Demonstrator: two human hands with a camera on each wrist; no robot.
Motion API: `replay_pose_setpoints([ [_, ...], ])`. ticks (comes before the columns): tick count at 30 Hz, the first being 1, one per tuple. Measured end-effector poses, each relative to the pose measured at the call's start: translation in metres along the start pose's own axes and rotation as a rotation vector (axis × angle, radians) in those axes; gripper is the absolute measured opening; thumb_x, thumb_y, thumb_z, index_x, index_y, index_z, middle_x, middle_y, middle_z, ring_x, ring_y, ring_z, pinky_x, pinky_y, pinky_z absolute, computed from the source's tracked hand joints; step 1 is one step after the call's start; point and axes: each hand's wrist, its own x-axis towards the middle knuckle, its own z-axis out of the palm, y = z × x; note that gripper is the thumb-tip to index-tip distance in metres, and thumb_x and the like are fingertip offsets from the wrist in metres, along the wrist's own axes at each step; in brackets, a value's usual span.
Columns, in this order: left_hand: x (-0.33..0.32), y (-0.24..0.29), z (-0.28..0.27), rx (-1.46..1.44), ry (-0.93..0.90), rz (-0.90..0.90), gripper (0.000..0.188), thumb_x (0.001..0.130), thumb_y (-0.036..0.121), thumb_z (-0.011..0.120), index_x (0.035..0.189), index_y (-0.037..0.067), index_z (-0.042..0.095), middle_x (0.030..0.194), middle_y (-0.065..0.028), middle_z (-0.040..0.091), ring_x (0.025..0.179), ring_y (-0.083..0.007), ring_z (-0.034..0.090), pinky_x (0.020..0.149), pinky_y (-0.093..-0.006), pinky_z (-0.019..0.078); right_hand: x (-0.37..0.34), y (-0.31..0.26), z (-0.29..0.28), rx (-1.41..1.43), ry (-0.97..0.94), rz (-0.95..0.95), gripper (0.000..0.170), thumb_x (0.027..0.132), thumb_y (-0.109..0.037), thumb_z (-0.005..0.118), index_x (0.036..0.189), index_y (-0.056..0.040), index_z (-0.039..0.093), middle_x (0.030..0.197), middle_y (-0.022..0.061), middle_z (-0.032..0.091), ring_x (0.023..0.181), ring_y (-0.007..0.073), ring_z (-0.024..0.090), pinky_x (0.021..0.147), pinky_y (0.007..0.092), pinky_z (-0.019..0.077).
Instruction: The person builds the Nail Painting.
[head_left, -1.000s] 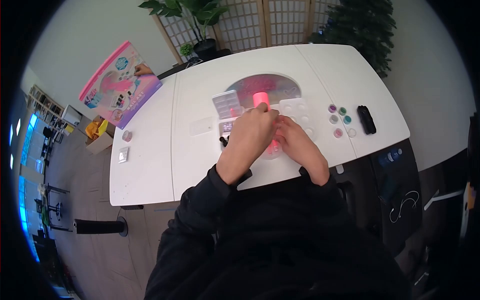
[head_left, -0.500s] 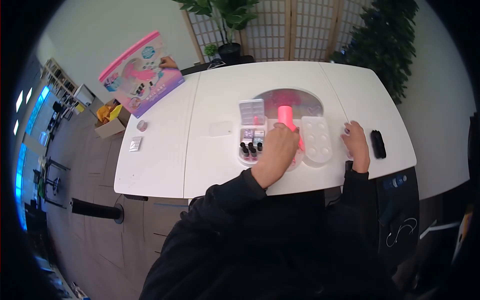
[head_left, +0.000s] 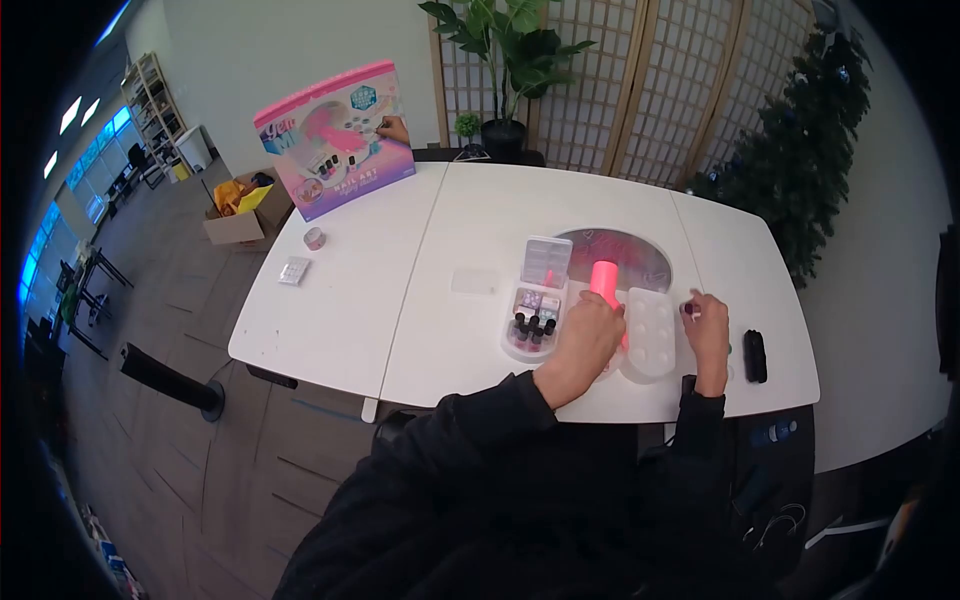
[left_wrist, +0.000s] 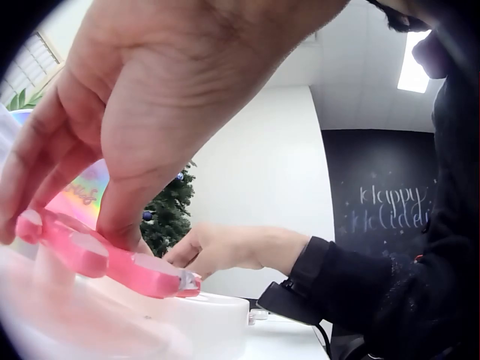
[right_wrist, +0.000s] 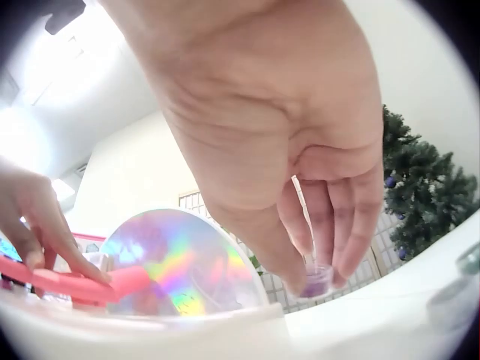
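Observation:
My left hand (head_left: 585, 345) has its fingers and thumb on a pink hand-shaped piece (left_wrist: 112, 259) with a round pink upper end (head_left: 604, 277). My right hand (head_left: 708, 340) pinches a small clear pot of purple glitter (right_wrist: 317, 281) between thumb and fingertips, just above the table. Between the hands lies a white tray with round wells (head_left: 651, 335). Left of my left hand, a white case (head_left: 530, 340) holds black-capped bottles (head_left: 533, 326) and small boxes. Behind them stands a shiny rounded panel (right_wrist: 180, 262).
A black case (head_left: 755, 356) lies right of my right hand. At the back left stands a printed box (head_left: 345, 140), with a small jar (head_left: 315, 238) and a silvery packet (head_left: 294, 270) in front. A clear lid (head_left: 474, 281) lies left of the case.
My right hand has left the pink piece, moved right and taken hold of the purple pot. My left hand stays on the pink piece. The head view has swung left.

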Motion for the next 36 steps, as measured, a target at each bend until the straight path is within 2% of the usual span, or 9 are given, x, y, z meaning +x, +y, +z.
replay_pose_setpoints([
  [4, -0.001, -0.002, 0.002, 0.019, 0.055, 0.044, 0.029, 0.089, 0.013, 0.067, 0.116, 0.004, 0.070, 0.084, -0.0179, 0.066, 0.075, -0.0260, 0.071, 0.061, -0.0334, 0.0555, 0.001, -0.041, -0.013, 0.306, 0.008, -0.122, 0.042, 0.079, 0.008, 0.076, 0.120, 0.0004, 0.071, 0.099, 0.0192, 0.073, 0.086, 0.0301, 0.074, 0.074, 0.0356, 0.0619],
  [9, 0.002, -0.010, 0.015, -0.161, 0.078, 0.047, 0.034, 0.085, 0.020, 0.074, 0.114, 0.003, 0.070, 0.082, -0.0202, 0.066, 0.078, -0.0340, 0.070, 0.063, -0.0414, 0.0569, 0.001, -0.066, -0.003, 0.299, -0.197, -0.264, 0.027, 0.079, 0.004, 0.077, 0.105, 0.0035, 0.074, 0.098, 0.0176, 0.070, 0.086, 0.0316, 0.072, 0.074, 0.0374, 0.0603],
  [13, -0.001, -0.003, 0.001, -0.104, 0.054, -0.002, 0.041, 0.086, 0.028, 0.076, 0.121, 0.007, 0.070, 0.081, -0.0173, 0.066, 0.076, -0.0305, 0.071, 0.061, -0.0400, 0.0561, 0.001, -0.078, -0.005, 0.210, -0.247, -0.220, 0.023, 0.081, 0.004, 0.077, 0.104, 0.0044, 0.074, 0.105, 0.0157, 0.067, 0.084, 0.0305, 0.072, 0.072, 0.0345, 0.0620],
  [22, 0.001, -0.006, 0.004, -0.123, 0.091, 0.033, 0.044, 0.085, 0.025, 0.077, 0.124, 0.008, 0.069, 0.085, -0.0195, 0.065, 0.069, -0.0316, 0.070, 0.060, -0.0394, 0.0556, -0.002, -0.064, 0.010, 0.165, -0.071, -0.312, 0.022, 0.077, 0.006, 0.075, 0.099, 0.0048, 0.073, 0.101, 0.0166, 0.065, 0.084, 0.0355, 0.069, 0.074, 0.0407, 0.0574],
  [23, 0.000, -0.006, 0.001, -0.125, 0.071, 0.028, 0.044, 0.085, 0.024, 0.077, 0.124, 0.007, 0.068, 0.084, -0.0194, 0.065, 0.069, -0.0321, 0.070, 0.060, -0.0400, 0.0557, -0.006, -0.070, 0.013, 0.202, 0.023, -0.394, 0.009, 0.076, 0.006, 0.069, 0.085, 0.0056, 0.066, 0.097, 0.0201, 0.062, 0.092, 0.0412, 0.063, 0.081, 0.0465, 0.0529],
  [28, -0.001, 0.000, -0.007, -0.129, 0.034, -0.026, 0.041, 0.083, 0.022, 0.078, 0.120, 0.006, 0.069, 0.083, -0.0196, 0.066, 0.071, -0.0336, 0.070, 0.061, -0.0421, 0.0564, -0.005, -0.077, 0.014, -0.024, 0.021, -0.314, 0.012, 0.077, 0.006, 0.061, 0.089, 0.0010, 0.061, 0.091, 0.0196, 0.060, 0.091, 0.0428, 0.061, 0.079, 0.0515, 0.0503],
  [32, -0.002, -0.006, 0.012, -0.187, 0.094, 0.004, 0.035, 0.083, 0.020, 0.076, 0.113, 0.003, 0.072, 0.083, -0.0200, 0.069, 0.078, -0.0340, 0.071, 0.065, -0.0437, 0.0573, -0.004, -0.081, 0.017, 0.079, 0.140, -0.319, 0.021, 0.067, 0.010, 0.073, 0.086, 0.0035, 0.070, 0.087, 0.0183, 0.068, 0.088, 0.0389, 0.069, 0.075, 0.0440, 0.0555],
  [34, -0.001, -0.004, 0.015, -0.177, 0.099, -0.001, 0.034, 0.083, 0.017, 0.075, 0.113, 0.002, 0.071, 0.082, -0.0205, 0.068, 0.081, -0.0342, 0.070, 0.066, -0.0434, 0.0574, -0.002, -0.067, 0.024, 0.147, 0.063, -0.310, 0.023, 0.069, 0.005, 0.074, 0.089, -0.0004, 0.063, 0.089, 0.0165, 0.065, 0.089, 0.0404, 0.064, 0.076, 0.0481, 0.0527],
  [36, -0.002, -0.003, 0.012, -0.169, 0.090, -0.010, 0.034, 0.083, 0.016, 0.075, 0.114, 0.002, 0.071, 0.081, -0.0205, 0.068, 0.081, -0.0343, 0.070, 0.067, -0.0432, 0.0574, 0.006, -0.069, 0.014, 0.131, -0.066, -0.192, 0.023, 0.070, 0.006, 0.076, 0.093, 0.0031, 0.072, 0.091, 0.0178, 0.072, 0.088, 0.0380, 0.070, 0.075, 0.0434, 0.0567],
])
